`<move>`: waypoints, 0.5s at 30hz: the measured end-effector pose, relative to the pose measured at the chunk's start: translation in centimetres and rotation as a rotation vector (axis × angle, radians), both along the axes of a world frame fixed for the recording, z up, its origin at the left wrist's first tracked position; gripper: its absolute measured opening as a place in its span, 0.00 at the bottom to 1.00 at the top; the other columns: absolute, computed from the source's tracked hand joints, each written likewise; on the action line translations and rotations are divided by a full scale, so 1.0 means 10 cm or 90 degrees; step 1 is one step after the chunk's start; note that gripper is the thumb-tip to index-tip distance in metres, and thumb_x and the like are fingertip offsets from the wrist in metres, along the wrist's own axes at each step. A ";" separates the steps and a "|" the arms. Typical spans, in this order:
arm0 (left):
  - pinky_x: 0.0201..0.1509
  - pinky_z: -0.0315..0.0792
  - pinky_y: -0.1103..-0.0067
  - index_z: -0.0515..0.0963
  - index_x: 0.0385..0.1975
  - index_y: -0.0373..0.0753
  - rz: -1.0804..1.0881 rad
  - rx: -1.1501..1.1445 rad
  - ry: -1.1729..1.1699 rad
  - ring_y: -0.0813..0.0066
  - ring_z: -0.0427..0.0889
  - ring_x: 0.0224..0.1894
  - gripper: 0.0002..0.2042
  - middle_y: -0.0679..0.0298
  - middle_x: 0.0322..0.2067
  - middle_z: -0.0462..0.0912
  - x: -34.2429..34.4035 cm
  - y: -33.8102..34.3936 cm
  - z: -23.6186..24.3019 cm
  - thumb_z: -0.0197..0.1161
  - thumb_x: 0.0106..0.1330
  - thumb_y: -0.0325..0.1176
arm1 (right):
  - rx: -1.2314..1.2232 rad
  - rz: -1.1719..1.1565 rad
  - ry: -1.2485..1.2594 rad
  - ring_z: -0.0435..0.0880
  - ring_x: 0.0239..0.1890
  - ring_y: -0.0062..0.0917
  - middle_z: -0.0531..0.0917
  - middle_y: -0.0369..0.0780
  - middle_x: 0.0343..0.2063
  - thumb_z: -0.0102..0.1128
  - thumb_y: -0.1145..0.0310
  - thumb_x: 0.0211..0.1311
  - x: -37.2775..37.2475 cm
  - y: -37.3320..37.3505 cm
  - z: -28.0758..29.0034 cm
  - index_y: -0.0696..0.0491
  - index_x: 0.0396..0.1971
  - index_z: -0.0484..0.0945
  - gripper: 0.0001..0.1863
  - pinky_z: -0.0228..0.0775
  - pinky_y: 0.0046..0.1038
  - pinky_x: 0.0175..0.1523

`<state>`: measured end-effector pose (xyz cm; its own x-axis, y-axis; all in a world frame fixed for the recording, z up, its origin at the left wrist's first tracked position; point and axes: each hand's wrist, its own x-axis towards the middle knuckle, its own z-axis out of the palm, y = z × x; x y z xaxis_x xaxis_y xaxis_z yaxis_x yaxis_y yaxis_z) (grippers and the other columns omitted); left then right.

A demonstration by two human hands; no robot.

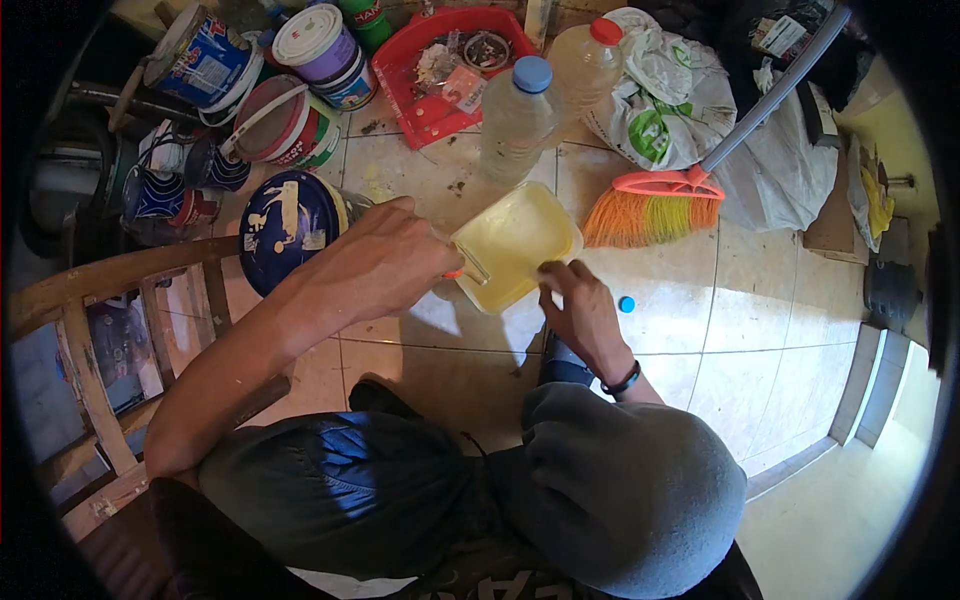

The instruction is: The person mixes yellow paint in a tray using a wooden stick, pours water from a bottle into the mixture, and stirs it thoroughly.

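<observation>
A shallow yellowish plastic tray [520, 222] sits on the tiled floor, its inside coated with pale yellow liquid. My left hand [400, 258] reaches over its left side, fingers closed round a slim tool [456, 273] with an orange-red part. A thin metal-looking piece extends from it into the tray; the tool's kind is hidden by the hand. At the tray's lower right rim, my right hand [582, 308] has its fingers curled at the edge, the thumb on the outer side. A dark band circles that wrist. A small blue cap [627, 304] lies to its right.
Two plastic bottles, one blue-capped [520, 125] and one red-capped [588, 70], stand behind the tray. Around them are a red dustpan [420, 118] with debris, an orange broom [655, 212] and plastic bags [680, 95]. Paint buckets [285, 120] and a wooden chair [85, 380] occupy the left.
</observation>
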<state>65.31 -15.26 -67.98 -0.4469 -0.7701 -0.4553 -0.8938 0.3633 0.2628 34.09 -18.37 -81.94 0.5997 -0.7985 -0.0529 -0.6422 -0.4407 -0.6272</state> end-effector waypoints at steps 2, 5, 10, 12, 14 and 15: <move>0.57 0.73 0.67 0.89 0.47 0.44 -0.008 -0.041 0.057 0.60 0.85 0.47 0.15 0.62 0.40 0.90 0.02 0.00 -0.02 0.75 0.59 0.32 | 0.009 0.031 0.016 0.88 0.37 0.51 0.84 0.51 0.39 0.70 0.71 0.64 -0.10 -0.02 0.04 0.51 0.49 0.85 0.14 0.83 0.49 0.44; 0.58 0.73 0.66 0.88 0.49 0.44 0.005 -0.032 0.060 0.60 0.86 0.46 0.17 0.62 0.39 0.90 0.02 0.02 -0.09 0.75 0.58 0.30 | -0.043 -0.043 0.021 0.88 0.35 0.52 0.85 0.51 0.36 0.68 0.73 0.65 -0.19 -0.27 0.15 0.53 0.48 0.85 0.12 0.82 0.49 0.42; 0.58 0.73 0.66 0.88 0.49 0.44 -0.004 -0.033 0.064 0.60 0.86 0.45 0.17 0.61 0.39 0.90 0.02 0.00 -0.04 0.75 0.58 0.30 | -0.008 0.002 0.015 0.88 0.37 0.52 0.85 0.51 0.38 0.68 0.72 0.66 -0.05 -0.13 0.15 0.53 0.48 0.85 0.12 0.81 0.50 0.44; 0.58 0.73 0.66 0.88 0.49 0.44 -0.001 -0.038 0.061 0.60 0.87 0.45 0.17 0.61 0.39 0.90 0.03 0.02 -0.06 0.75 0.58 0.30 | 0.013 0.037 0.026 0.88 0.37 0.52 0.85 0.51 0.38 0.68 0.72 0.65 -0.13 -0.12 0.11 0.53 0.48 0.85 0.12 0.81 0.50 0.44; 0.59 0.73 0.66 0.88 0.49 0.43 -0.030 -0.071 0.064 0.60 0.87 0.46 0.17 0.61 0.40 0.90 0.02 0.03 -0.06 0.75 0.57 0.30 | -0.017 -0.005 0.037 0.88 0.37 0.52 0.84 0.51 0.37 0.69 0.73 0.65 -0.20 -0.24 0.13 0.53 0.48 0.85 0.12 0.81 0.50 0.44; 0.59 0.73 0.66 0.88 0.49 0.43 -0.032 -0.072 0.066 0.60 0.87 0.46 0.17 0.61 0.40 0.90 0.02 0.02 -0.05 0.75 0.57 0.30 | -0.042 -0.054 0.034 0.88 0.37 0.52 0.84 0.51 0.37 0.69 0.73 0.65 -0.20 -0.33 0.19 0.53 0.48 0.85 0.12 0.81 0.50 0.44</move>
<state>65.46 -15.09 -68.46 -0.5265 -0.7893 -0.3159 -0.8437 0.4395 0.3082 32.09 -21.65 -80.09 0.5274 -0.8491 -0.0290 -0.7106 -0.4221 -0.5629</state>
